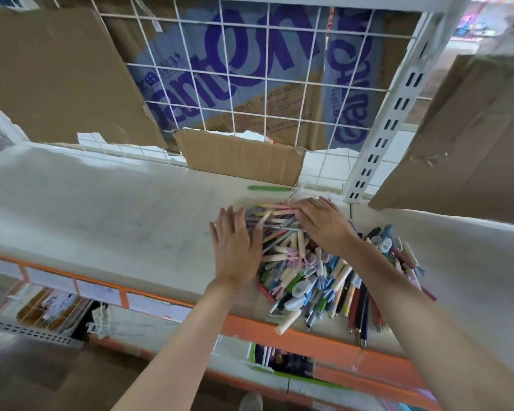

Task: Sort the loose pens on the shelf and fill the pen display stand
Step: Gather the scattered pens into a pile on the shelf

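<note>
A big heap of loose pens (318,271) in many colours lies on the white shelf (101,209), right of the middle and reaching its front edge. My left hand (235,247) lies flat with straight fingers against the heap's left side. My right hand (321,223) rests palm down on the far top of the heap, fingers spread over pastel pens. A single green pen (267,188) lies apart, behind the heap near the cardboard. No pen display stand shows on this shelf.
A white wire grid (250,84) backs the shelf, with printed cardboard boxes (235,69) behind it and a cardboard flap (241,157) standing on the shelf. A perforated white upright (386,126) and another cardboard sheet (463,137) stand at right. An orange rail (190,307) edges the front.
</note>
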`<state>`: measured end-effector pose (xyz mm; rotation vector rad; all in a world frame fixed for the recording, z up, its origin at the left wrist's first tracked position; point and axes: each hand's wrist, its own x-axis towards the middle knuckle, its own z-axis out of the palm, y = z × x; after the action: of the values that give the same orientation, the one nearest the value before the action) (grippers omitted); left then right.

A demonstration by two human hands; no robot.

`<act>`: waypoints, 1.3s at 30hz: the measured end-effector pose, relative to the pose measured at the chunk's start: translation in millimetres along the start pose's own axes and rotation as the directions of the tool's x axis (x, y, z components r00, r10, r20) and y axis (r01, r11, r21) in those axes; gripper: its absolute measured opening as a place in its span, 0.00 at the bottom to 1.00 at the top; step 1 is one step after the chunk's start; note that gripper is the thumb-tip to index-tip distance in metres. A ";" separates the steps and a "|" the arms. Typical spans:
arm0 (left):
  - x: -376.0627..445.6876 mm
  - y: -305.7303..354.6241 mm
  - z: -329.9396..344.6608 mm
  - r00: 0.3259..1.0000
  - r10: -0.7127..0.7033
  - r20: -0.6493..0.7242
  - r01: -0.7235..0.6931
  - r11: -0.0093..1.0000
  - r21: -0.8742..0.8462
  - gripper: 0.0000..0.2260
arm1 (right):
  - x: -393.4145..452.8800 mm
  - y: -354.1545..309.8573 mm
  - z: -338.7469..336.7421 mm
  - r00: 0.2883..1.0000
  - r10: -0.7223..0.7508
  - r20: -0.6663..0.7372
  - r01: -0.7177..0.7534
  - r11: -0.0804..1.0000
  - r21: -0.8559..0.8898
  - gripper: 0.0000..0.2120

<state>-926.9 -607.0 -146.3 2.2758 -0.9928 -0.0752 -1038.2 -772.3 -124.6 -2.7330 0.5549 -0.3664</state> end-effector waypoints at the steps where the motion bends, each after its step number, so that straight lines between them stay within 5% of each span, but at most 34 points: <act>1: 3.7 3.4 0.7 0.998 0.032 -0.054 -0.029 0.999 0.044 0.19 | -2.7 3.1 -2.3 1.000 0.001 0.002 -0.001 1.000 -0.004 0.15; 3: 25.8 12.0 -0.6 0.990 0.123 -0.071 -0.115 0.987 0.110 0.17 | -7.8 8.2 -6.1 1.000 -0.003 0.007 0.003 1.000 -0.002 0.16; 7: 89.1 36.5 6.3 0.935 0.179 0.305 -0.239 0.956 0.171 0.23 | -16.1 12.5 -9.9 1.000 -0.016 0.010 0.017 0.999 -0.040 0.14; 10: 109.5 42.7 20.0 0.887 0.128 0.443 -0.265 0.927 0.264 0.26 | -20.9 14.2 -11.6 1.000 -0.021 -0.014 0.020 0.999 -0.050 0.15; 28: 121.0 33.1 37.0 0.958 0.121 0.260 -0.206 0.921 0.331 0.17 | -14.1 11.9 -16.0 0.995 0.074 0.060 -0.079 0.993 0.091 0.15; 39: 98.8 21.4 18.9 0.859 0.227 0.460 -0.313 0.942 0.120 0.18 | -23.0 15.2 -20.3 0.997 0.060 0.040 -0.061 0.997 0.038 0.16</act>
<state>-875.7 -694.7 -129.6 2.3126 -1.6139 -0.4075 -1070.0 -781.3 -115.7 -2.6734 0.6120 -0.3052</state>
